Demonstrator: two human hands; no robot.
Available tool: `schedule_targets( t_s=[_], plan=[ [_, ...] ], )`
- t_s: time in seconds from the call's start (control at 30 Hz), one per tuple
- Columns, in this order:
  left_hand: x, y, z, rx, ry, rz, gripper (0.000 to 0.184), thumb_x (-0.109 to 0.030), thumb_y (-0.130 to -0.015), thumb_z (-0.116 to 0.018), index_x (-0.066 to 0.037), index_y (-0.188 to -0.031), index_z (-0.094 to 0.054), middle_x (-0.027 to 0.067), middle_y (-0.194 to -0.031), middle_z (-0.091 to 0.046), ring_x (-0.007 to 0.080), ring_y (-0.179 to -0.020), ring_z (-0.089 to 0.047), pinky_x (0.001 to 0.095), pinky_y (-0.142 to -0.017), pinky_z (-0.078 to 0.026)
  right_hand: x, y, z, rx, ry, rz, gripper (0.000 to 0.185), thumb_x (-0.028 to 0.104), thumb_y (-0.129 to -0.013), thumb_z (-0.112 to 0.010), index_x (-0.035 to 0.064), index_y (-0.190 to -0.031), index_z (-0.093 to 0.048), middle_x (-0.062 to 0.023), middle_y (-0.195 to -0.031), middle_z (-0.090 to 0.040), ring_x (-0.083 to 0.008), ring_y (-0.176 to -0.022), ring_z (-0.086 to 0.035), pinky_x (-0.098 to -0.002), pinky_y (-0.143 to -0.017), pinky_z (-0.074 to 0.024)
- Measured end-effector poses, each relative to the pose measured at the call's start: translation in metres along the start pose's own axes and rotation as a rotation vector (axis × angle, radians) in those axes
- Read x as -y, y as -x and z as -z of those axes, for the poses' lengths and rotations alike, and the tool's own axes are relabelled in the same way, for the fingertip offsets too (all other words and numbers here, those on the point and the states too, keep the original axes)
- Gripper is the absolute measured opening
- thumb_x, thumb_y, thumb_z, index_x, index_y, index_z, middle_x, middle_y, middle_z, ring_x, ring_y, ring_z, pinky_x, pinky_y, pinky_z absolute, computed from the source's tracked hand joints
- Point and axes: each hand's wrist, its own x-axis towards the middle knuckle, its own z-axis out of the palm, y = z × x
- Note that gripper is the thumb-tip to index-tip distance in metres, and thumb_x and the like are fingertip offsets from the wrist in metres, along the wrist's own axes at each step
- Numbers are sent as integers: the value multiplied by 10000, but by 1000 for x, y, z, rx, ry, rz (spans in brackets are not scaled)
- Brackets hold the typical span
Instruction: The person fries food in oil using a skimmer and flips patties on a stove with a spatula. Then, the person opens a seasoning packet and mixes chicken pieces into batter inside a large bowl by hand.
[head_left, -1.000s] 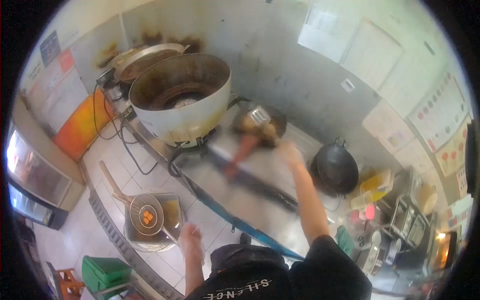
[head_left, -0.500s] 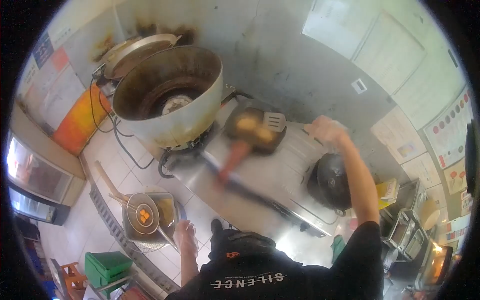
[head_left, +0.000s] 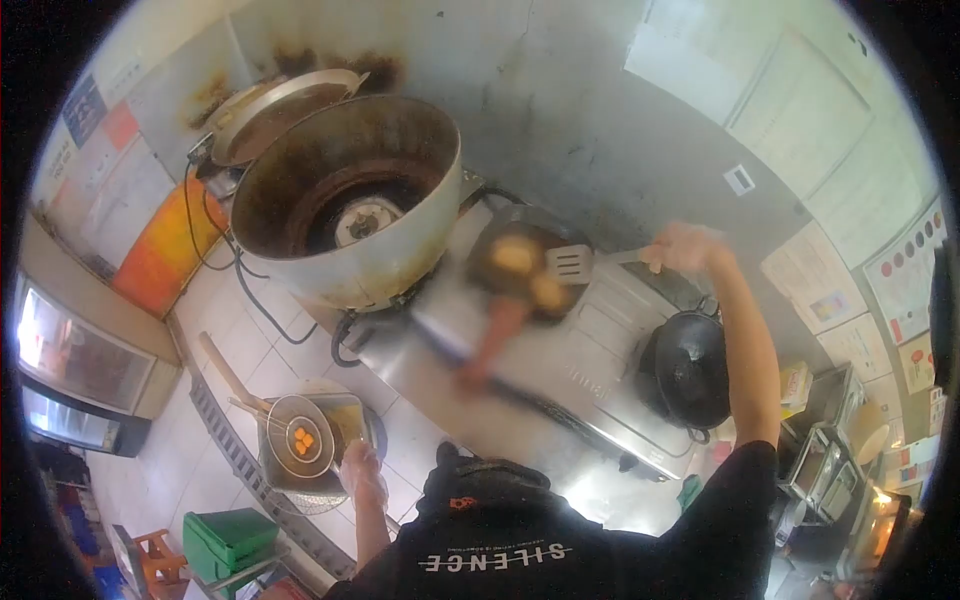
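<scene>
My right hand (head_left: 690, 248), in a clear glove, grips the handle of a slotted spatula (head_left: 570, 264). The spatula's head is over the right side of a dark frying pan (head_left: 497, 232), which holds blurred golden-brown pieces of food (head_left: 515, 254). The pan's reddish handle (head_left: 492, 345) points toward me. Low on the left, my left hand (head_left: 362, 475), also gloved, closes around the handle end of a round mesh strainer (head_left: 290, 462). Several small orange pieces (head_left: 304, 440) lie in the strainer, above a square metal container (head_left: 352, 412).
A large deep metal pot (head_left: 350, 270) stands beyond the stove (head_left: 610, 370) on the left. On the right sits a black wok (head_left: 695, 365). A wooden handle (head_left: 228, 370) sticks out by the container. A green bin (head_left: 230, 540) is at lower left.
The view has shifted slightly, so most things appear further right. The spatula stays over the pan while the food appears a little lower. My left hand remains at the strainer.
</scene>
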Motion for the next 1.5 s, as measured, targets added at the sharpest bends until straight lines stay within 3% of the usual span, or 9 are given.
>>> schedule_targets(
  t_s=[0.2, 0.3, 0.4, 0.6, 0.7, 0.77, 0.97, 1.37, 1.5],
  plan=[
    [-3, -5, 3, -101, 60, 40, 130, -175, -828, -682, -107, -778, -583, -3, -712, -516, 109, -624, -494, 269, -556, -377, -35, -27, -30, 116, -296, 293, 387, 461, -931, -613, 118, -952, -793, -135, -978, -728, -306, -936, -663, -404, -860, -515],
    [-6, -2, -1, -150, 35, 65, 141, -157, -822, -651, -77, -733, -576, 14, -695, -532, 125, -592, -491, 283, -525, -372, -8, 8, -14, 145, -265, -2, 440, 514, -934, -566, 151, -1028, -796, -113, -1149, -707, -268, -1063, -643, -382, -927, -476],
    [-2, -5, -2, -219, 146, 156, 133, -157, -804, -649, -76, -726, -577, 17, -672, -531, 133, -558, -491, 285, -494, -363, -28, 12, -35, 19, -309, 125, 505, 582, -917, -569, 136, -984, -795, -140, -1094, -707, -255, -1043, -647, -406, -911, -467],
    [87, -80, 64, -133, -122, 146, 120, -158, -806, -655, -83, -749, -580, 26, -668, -542, 145, -526, -500, 276, -472, -359, 21, 79, -14, -90, -343, 2, 374, 403, -938, -617, 46, -929, -728, -110, -851, -677, -227, -903, -651, -394, -813, -484],
    [68, -50, 54, -192, -203, 244, 111, -176, -838, -663, -89, -801, -607, 29, -690, -563, 146, -556, -537, 274, -483, -390, 24, 91, -34, -107, -279, 112, 353, 361, -954, -603, 26, -925, -709, -164, -883, -691, -323, -906, -666, -439, -818, -496],
    [58, -27, 48, -338, -63, 383, 113, -194, -869, -661, -90, -835, -632, 29, -709, -577, 145, -588, -569, 274, -492, -417, 19, 92, -62, -545, -142, 301, 324, 302, -966, -565, 6, -941, -695, -261, -864, -671, -470, -870, -651, -509, -787, -517],
    [119, -24, 102, -205, -31, 382, 168, -197, -876, -646, -132, -780, -525, -3, -691, -475, 146, -595, -495, 307, -498, -359, 59, 110, -62, -362, -241, 265, 310, 272, -977, -573, -17, -938, -677, -275, -908, -664, -469, -924, -628, -528, -828, -494],
    [204, -27, 178, -99, 233, 450, 157, -246, -916, -664, -113, -888, -586, 35, -783, -620, 211, -608, -575, 372, -538, -433, 74, 97, -58, -437, -200, 119, 367, 297, -1002, -508, -29, -953, -668, -276, -1013, -670, -474, -1014, -622, -530, -908, -480],
    [246, -51, 218, 358, -1098, -214, 190, -283, -913, -662, -109, -950, -596, 57, -811, -623, 241, -644, -596, 401, -562, -464, 78, 72, -74, -376, -239, 22, 403, 332, -1008, -492, -22, -1009, -686, -280, -1056, -669, -484, -1041, -615, -537, -919, -474]
  ],
)
